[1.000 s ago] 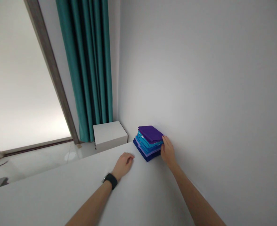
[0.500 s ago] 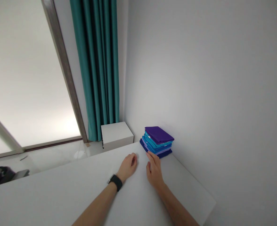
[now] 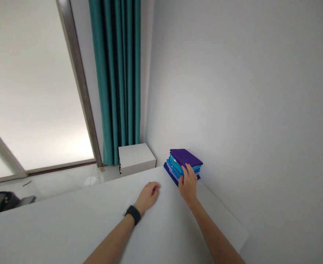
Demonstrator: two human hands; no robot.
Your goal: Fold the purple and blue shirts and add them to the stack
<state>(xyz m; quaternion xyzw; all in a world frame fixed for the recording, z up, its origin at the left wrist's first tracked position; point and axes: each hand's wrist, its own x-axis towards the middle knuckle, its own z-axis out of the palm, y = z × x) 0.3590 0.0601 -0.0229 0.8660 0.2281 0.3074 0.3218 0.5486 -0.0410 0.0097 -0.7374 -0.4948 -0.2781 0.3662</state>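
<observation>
While a folded cloth stack [image 3: 185, 157] is sitting at the table's [image 3: 81, 220] far end beside the wall [image 3: 233, 91], the right hand [image 3: 188, 185] is blocking part of its near side, fingers slightly parted; whether they are pinching, I cannot tell. The left hand [image 3: 147, 196], loosely curled, is resting nearby. Beyond, the table is hiding the base of a white box [image 3: 136, 156] by a green curtain [image 3: 120, 77].

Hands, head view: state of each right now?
Left hand: loosely closed, nothing visible in it.
Right hand: open, at the folded stack, apparently touching its front.
</observation>
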